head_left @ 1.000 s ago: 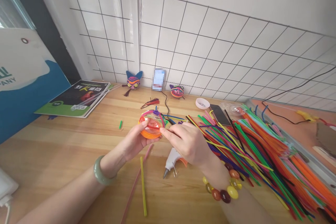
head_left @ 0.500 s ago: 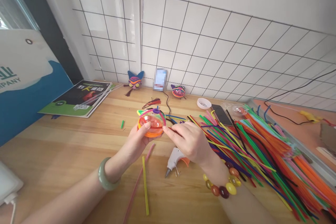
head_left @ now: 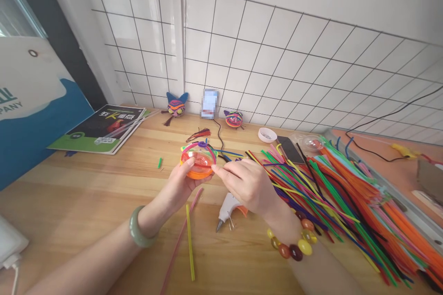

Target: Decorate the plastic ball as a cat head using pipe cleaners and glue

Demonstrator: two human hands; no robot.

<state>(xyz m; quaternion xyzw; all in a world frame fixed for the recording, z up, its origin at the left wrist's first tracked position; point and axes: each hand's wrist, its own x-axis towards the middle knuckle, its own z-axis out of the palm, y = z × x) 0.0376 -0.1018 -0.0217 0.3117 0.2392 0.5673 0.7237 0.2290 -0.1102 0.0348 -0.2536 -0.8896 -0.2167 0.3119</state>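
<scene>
My left hand [head_left: 182, 176] is closed around a small round craft [head_left: 199, 175], its thumb on the clear, reddish front. Orange pipe cleaner rings the lower edge of this craft; pink, green and a purple coil sit along its top. At its right edge the fingers of my right hand [head_left: 244, 184] are pinched together, on what looks like a red pipe cleaner [head_left: 206, 166] lying across the front. Below my right hand lies a white glue gun [head_left: 226, 208] with an orange trigger. Yellow [head_left: 190, 244] and pink [head_left: 176, 249] strips lie on the table nearer me.
Many loose pipe cleaners [head_left: 304, 184] cover the table's right side. Along the wall stand a finished cat-like craft [head_left: 176, 105], a phone [head_left: 209, 103] and a fish-like craft [head_left: 234, 119]. A small white bowl [head_left: 267, 135], a dark phone [head_left: 290, 150] and a magazine [head_left: 100, 129] lie farther out.
My hands and the round craft stay close together, with the craft tilted slightly differently. The whole view has shifted a little.
</scene>
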